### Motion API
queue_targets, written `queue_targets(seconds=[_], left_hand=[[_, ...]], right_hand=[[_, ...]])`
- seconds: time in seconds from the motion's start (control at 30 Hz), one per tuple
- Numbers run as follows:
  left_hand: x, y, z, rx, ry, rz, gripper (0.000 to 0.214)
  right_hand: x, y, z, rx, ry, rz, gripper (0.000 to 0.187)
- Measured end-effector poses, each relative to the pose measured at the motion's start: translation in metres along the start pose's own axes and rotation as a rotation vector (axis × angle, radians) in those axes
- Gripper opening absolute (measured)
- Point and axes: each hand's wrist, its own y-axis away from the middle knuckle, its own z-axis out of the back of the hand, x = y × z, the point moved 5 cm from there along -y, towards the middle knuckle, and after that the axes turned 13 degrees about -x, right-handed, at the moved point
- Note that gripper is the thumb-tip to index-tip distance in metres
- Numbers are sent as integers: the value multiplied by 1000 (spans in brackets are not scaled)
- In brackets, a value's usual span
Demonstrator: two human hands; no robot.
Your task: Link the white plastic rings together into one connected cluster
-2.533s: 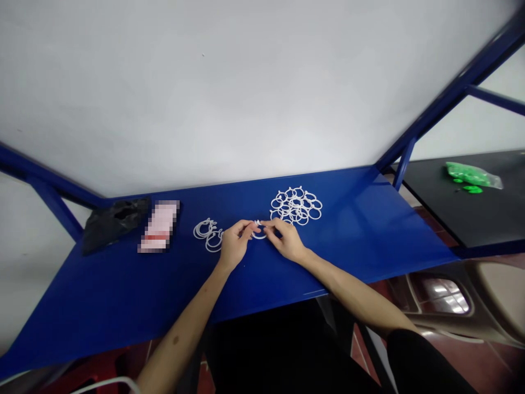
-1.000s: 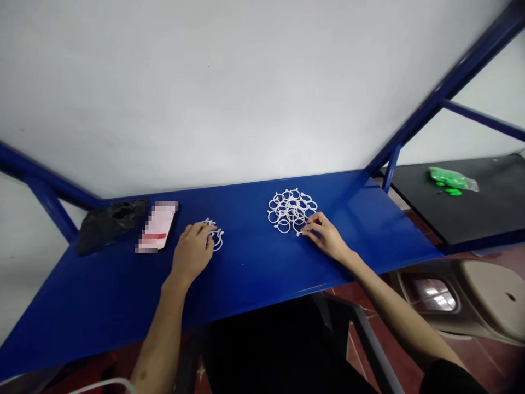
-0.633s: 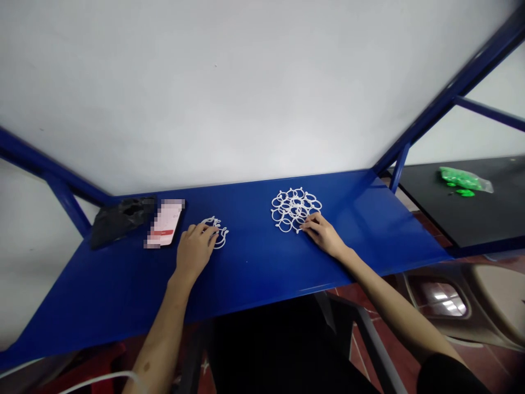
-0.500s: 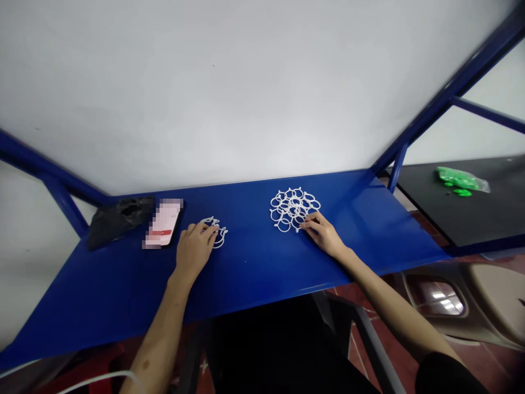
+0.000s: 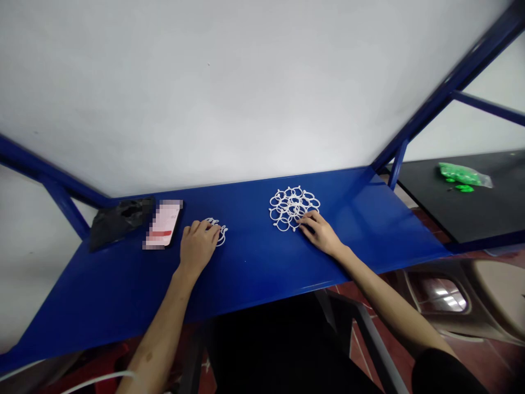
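Observation:
On the blue table, my left hand (image 5: 199, 241) rests over a small group of white plastic rings with little knobs (image 5: 222, 236). Its fingers are curled down onto them and hide part of the group. Further right lies a larger, flat pile of similar white rings (image 5: 283, 210), overlapping one another. My right hand (image 5: 321, 233) is at the pile's lower right edge, its thumb and fingers bent around the rim of one ring. The fingertips partly cover that ring, so the exact grip is hard to see.
A phone (image 5: 163, 223) with a lit screen lies left of my left hand, beside a crumpled black plastic bag (image 5: 118, 219). Blue frame bars slope up at both table ends. On a black table (image 5: 484, 213) at right sits a bag of green pieces (image 5: 463, 174). A beige chair (image 5: 484, 295) stands below.
My left hand has shifted slightly right over its small group of rings. My right hand has moved slightly left along the pile's edge. The rings lie almost as before.

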Motion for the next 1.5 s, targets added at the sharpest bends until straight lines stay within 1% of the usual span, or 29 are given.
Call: queue_targets(seconds=[0.2,0.3,0.37,0.47,0.63,0.77,0.87,1.03,1.1,1.2,1.3,1.4,1.5], left_hand=[[0,0,0,-31,77,42,26],[-1,-1,-2,-23,116,40,28],[-1,-2,-3,-10,116,22,26],[0,-4,-3,-16,108,23,26],[3,-7,4,-77,119,96,20],[1,-9,12,-91,167,129,14],[-1,-12,16,-88,222,132,12],[-11,-22,16,-34,332,143,16],[-19,-28,17,-25,391,148,17],[-33,-37,19,-13,500,148,19],[-40,-43,13,12,643,198,22],[-38,-44,2,30,760,292,25],[-37,-39,-6,18,813,324,25]], right_hand=[[6,-3,6,-63,-9,5,23],[16,-7,7,-107,-14,35,24],[27,-11,2,-111,-27,60,25],[48,-19,-17,-64,-79,108,26],[83,-36,-63,90,-146,198,26],[102,-44,-93,186,-181,220,24],[107,-43,-103,208,-210,174,24],[107,-38,-103,207,-253,61,24],[105,-38,-102,204,-300,-19,24],[97,-39,-102,178,-396,-188,24],[88,-37,-103,131,-449,-299,21],[81,-36,-103,52,-443,-327,25],[78,-36,-101,-3,-454,-334,27]])
